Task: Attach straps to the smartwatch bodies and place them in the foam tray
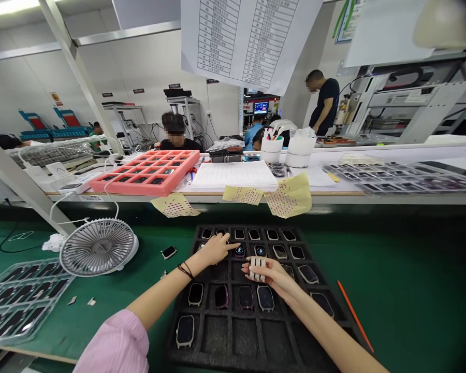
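My left hand [214, 250] reaches over a black foam tray [244, 331], index finger stretched out to a lit smartwatch [239, 250] in one compartment. That fingertip is at the watch's upper edge; whether it presses cannot be told. Nothing shows in this hand. To its right, my right hand [274, 274] is closed round a small stack of pale pieces [257, 269], which look like watch cases seen edge-on. Beside the first lit watch lies another lit smartwatch [260, 250]. Several dark-screened watches without straps, such as a pale-framed watch [265, 298], sit in other compartments.
A grey fan [99, 247] and a loose watch [169, 252] are left of the tray. A clear tray [27, 295] lies far left, an orange pencil [355, 316] right. Behind runs a shelf [209, 198] bearing a pink foam tray [143, 189] and papers [235, 175]. Several people are beyond.
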`<act>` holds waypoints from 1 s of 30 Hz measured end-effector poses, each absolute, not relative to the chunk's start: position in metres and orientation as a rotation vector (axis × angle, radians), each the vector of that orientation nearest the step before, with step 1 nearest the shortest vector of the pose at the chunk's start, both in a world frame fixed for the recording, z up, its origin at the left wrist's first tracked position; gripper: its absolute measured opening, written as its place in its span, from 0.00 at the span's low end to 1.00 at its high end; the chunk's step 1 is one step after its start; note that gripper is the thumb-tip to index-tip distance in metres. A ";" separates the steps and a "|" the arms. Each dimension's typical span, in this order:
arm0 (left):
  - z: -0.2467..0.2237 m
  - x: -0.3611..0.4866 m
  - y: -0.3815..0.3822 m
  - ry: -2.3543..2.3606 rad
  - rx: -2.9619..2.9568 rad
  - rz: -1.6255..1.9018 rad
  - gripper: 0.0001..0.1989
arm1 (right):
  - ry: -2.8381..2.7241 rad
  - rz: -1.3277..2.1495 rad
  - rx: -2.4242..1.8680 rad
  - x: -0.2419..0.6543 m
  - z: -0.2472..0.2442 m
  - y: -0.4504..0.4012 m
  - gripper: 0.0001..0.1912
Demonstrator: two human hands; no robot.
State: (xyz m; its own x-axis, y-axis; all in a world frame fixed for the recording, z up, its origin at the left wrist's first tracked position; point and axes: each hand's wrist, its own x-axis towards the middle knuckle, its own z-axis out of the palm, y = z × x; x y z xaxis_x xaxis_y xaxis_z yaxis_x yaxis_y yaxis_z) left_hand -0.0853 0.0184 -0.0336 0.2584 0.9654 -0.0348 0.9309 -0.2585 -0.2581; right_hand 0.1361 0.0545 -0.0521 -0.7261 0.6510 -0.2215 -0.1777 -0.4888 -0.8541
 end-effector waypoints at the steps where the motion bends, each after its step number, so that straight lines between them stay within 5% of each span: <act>1: -0.035 -0.083 0.020 -1.785 -2.341 0.282 0.25 | -1.189 2.229 -0.736 0.136 -0.052 0.054 0.25; 30: -0.039 -0.032 0.065 -1.658 -2.443 0.219 0.23 | -1.284 2.279 -0.669 0.133 -0.054 0.045 0.26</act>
